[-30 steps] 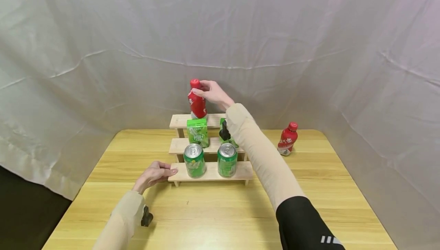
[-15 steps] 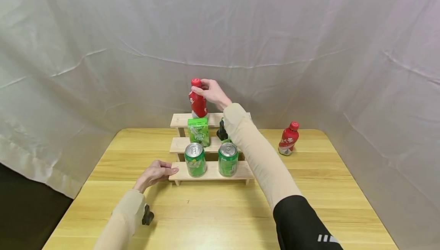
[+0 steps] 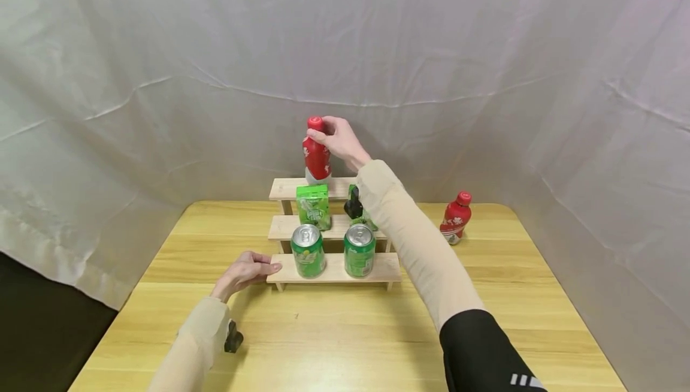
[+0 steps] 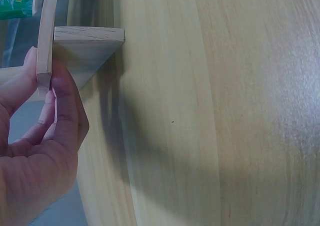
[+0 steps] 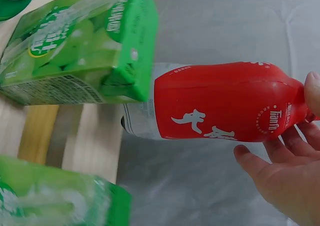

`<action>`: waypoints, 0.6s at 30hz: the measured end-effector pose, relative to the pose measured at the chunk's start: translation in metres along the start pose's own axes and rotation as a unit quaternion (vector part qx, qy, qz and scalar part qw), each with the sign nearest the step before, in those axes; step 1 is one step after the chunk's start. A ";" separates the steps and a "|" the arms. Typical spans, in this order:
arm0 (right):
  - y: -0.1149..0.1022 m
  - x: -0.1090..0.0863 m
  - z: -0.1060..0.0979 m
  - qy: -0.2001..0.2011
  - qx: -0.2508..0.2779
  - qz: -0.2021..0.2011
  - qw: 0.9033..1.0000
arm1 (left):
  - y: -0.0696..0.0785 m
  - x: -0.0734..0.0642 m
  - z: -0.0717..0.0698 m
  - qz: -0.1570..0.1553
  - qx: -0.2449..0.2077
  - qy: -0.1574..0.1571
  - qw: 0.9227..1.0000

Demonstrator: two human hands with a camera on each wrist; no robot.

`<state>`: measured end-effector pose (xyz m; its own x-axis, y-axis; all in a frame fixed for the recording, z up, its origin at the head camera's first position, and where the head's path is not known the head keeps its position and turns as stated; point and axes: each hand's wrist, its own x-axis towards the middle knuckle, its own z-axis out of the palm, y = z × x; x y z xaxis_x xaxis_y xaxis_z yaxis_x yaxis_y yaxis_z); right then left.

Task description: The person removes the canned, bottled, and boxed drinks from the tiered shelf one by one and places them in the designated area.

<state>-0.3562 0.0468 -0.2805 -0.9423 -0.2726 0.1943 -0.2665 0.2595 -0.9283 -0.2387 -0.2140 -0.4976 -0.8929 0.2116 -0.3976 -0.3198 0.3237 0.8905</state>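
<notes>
A three-tier wooden display stand [image 3: 334, 265] stands on the table. My left hand [image 3: 247, 272] pinches the left end of its lowest board [image 4: 46, 40] between thumb and fingers. At the top tier, my right hand [image 3: 344, 142] grips a red drink bottle [image 5: 215, 103] by its neck, just under the cap. The bottle is upright, its pale base right at the top board. Two green drink cartons [image 3: 313, 206] occupy the middle tier; the right one [image 5: 55, 196] is partly hidden by my wrist in the head view. On the lowest tier are two green soda cans [image 3: 308, 254].
Another red bottle [image 3: 456, 218] stands on the wooden table [image 3: 334, 344], right of the stand. A grey-white curtain [image 3: 242, 68] hangs close behind and along both sides. My right arm reaches across the stand's right side.
My right hand and the red bottle have shifted slightly right and up along the top tier. My left hand keeps its hold on the lowest board.
</notes>
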 end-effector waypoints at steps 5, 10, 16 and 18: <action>-0.007 -0.006 -0.013 0.022 0.011 -0.008 1.000 | 0.000 0.001 0.001 -0.003 0.001 0.001 1.000; -0.011 -0.013 -0.029 0.054 0.031 -0.020 0.998 | 0.000 0.003 0.002 -0.002 -0.001 -0.004 1.000; -0.015 -0.022 -0.051 0.091 0.055 -0.017 0.994 | 0.000 0.003 0.002 -0.001 0.000 -0.007 1.000; -0.016 -0.025 -0.059 0.102 0.058 -0.015 0.993 | 0.000 0.003 0.001 -0.001 -0.001 -0.007 1.000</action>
<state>-0.3400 0.1044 -0.2515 -0.9588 -0.0818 0.2722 -0.2815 0.1429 -0.9489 -0.2409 -0.2120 -0.4990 -0.8875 0.2235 -0.4030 -0.3228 0.3227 0.8898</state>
